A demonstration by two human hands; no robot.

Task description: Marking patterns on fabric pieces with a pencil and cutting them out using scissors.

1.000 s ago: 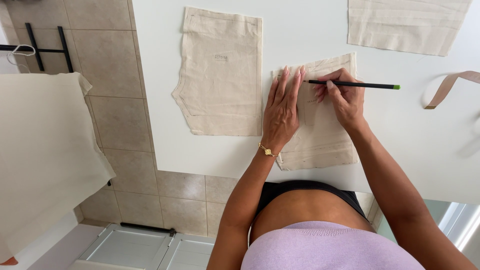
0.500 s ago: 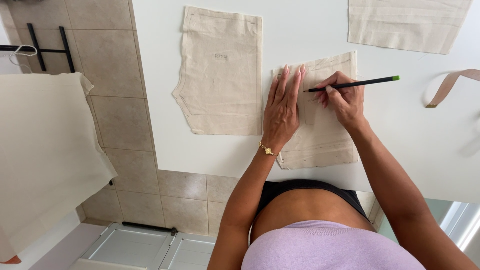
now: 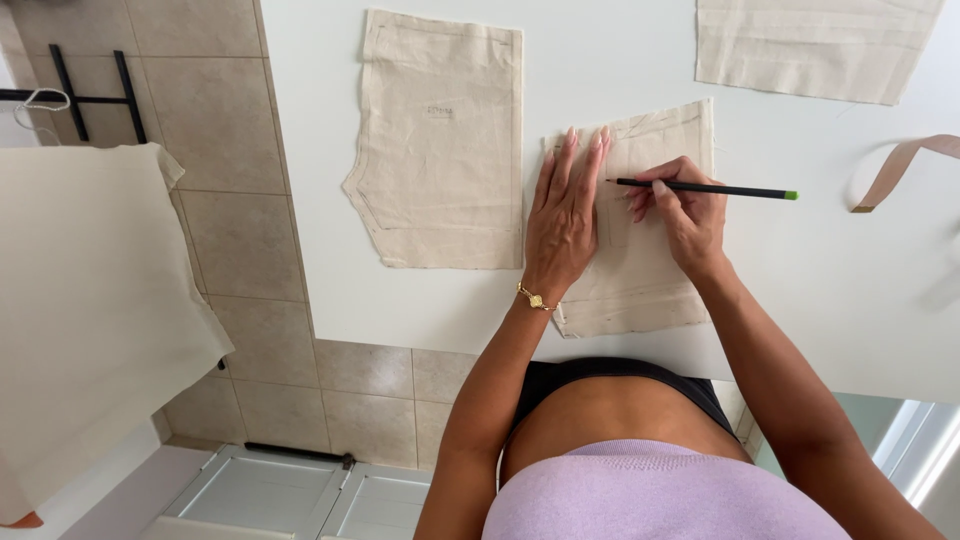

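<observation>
A small beige fabric piece (image 3: 640,270) lies on the white table (image 3: 850,290) near its front edge. My left hand (image 3: 565,215) rests flat on it, fingers spread, pressing the cloth down; a gold bracelet sits on that wrist. My right hand (image 3: 685,215) grips a black pencil (image 3: 720,189) with a green end. The pencil lies nearly level, its tip touching the fabric just right of my left fingers.
A larger beige fabric piece (image 3: 440,140) lies to the left on the table. Another fabric piece (image 3: 810,45) sits at the far right, and a tan strap (image 3: 900,165) curls at the right edge. Cream cloth (image 3: 80,320) hangs at left over a tiled floor.
The pencil tilted up slightly half a second ago and is level again; its tip has moved a little along the fabric. My left hand has stayed flat in place.
</observation>
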